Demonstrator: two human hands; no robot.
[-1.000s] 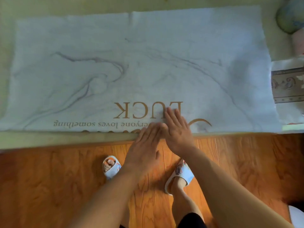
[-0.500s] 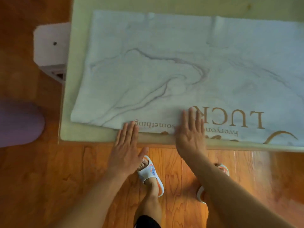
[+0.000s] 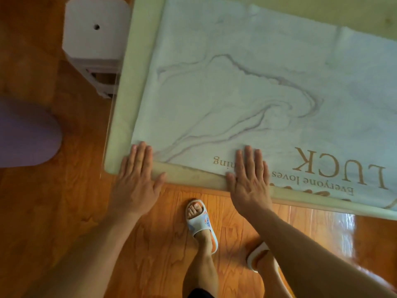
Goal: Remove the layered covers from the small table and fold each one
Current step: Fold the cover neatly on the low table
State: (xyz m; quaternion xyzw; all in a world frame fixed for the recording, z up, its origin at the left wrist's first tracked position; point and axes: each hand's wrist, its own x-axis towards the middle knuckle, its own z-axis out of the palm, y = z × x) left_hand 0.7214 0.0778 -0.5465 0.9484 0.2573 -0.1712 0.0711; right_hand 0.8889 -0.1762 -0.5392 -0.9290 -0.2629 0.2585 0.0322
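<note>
On the counter (image 3: 126, 100) lies the marble-patterned cover (image 3: 247, 100), spread flat, printed "LUCK", its near-left corner close to the counter's corner. Left hand (image 3: 137, 179) rests flat at that corner of the cover, fingers straight and together, holding nothing. Right hand (image 3: 250, 181) presses flat on the cover's near edge, beside the lettering, fingers straight. White stool (image 3: 94, 33) stands left of the counter; purple cushion (image 3: 25, 134) lies further left on the wooden floor (image 3: 64, 211).

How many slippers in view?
2. One slipper sits on the wooden floor between the two arms, toes toward the table. The other slipper is lower right of it, partly hidden behind the right forearm.
</note>
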